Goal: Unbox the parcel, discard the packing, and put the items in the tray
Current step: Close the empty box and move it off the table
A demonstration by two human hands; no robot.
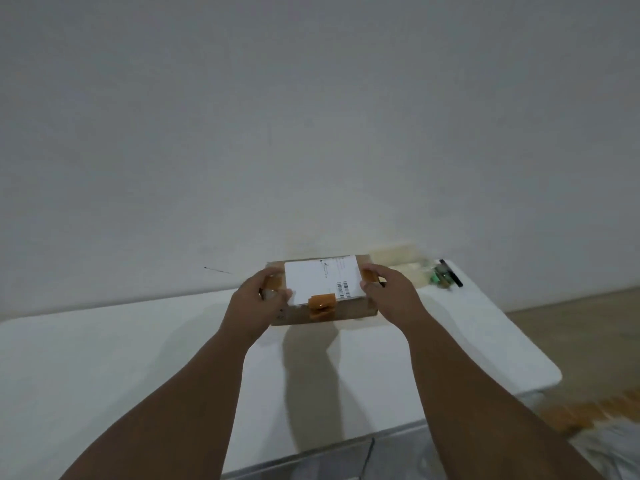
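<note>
A brown cardboard parcel (349, 308) with a white shipping label and strips of orange tape is held over the far part of the white table (138, 358). My left hand (258, 303) grips its left end and my right hand (388, 289) grips its right end. The box is closed. A pale tray (403, 259) stands behind it against the wall, blurred.
At the table's far right corner lies a small green and black object (446, 277), blurred. The table's right edge drops to a brown floor. Orange and grey material (585, 420) lies on the floor at the lower right. A white wall fills the upper view.
</note>
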